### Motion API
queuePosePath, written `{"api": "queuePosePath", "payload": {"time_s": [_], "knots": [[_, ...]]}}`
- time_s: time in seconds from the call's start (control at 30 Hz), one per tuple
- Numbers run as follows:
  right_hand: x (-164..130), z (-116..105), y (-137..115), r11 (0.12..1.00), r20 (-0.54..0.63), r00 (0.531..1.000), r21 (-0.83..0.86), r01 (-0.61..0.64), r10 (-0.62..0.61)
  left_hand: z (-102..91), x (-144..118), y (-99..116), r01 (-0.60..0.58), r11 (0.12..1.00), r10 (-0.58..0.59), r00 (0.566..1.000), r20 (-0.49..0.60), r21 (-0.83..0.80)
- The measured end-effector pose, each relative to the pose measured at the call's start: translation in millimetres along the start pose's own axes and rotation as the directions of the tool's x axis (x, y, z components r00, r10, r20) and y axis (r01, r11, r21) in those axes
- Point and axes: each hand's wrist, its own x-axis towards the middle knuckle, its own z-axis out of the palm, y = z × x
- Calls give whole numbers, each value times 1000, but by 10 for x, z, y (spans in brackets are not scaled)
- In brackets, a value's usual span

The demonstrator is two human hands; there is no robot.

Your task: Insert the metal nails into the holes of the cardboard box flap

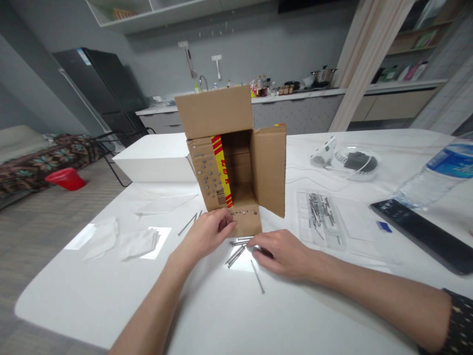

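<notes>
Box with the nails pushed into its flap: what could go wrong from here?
1. The box stands on end, flaps open; the left hand pressing its lower flap could tip it.
2. Loose nails lie under the right hand; a point could prick it.
3. One nail lies apart and could roll away.

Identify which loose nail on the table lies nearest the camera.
The single nail lying alone below the right hand, apart from the small pile of nails between the hands.
</notes>
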Motion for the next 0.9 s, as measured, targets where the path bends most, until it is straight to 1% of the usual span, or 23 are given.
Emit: {"api": "queuePosePath", "payload": {"time_s": [0.6, 0.77, 0.9], "knots": [[10, -9, -14, 1000, 13, 1000, -6, 17, -17, 27, 13, -29, -32, 999, 32, 999, -34, 16], [4, -29, -23, 1000, 21, 1000, -5, 9, -9, 33, 14, -27, -28, 999, 29, 999, -23, 27], [4, -27, -21, 1000, 21, 1000, -6, 8, -8, 41, 15, -46, -38, 998, 40, 998, -49, 46]]}}
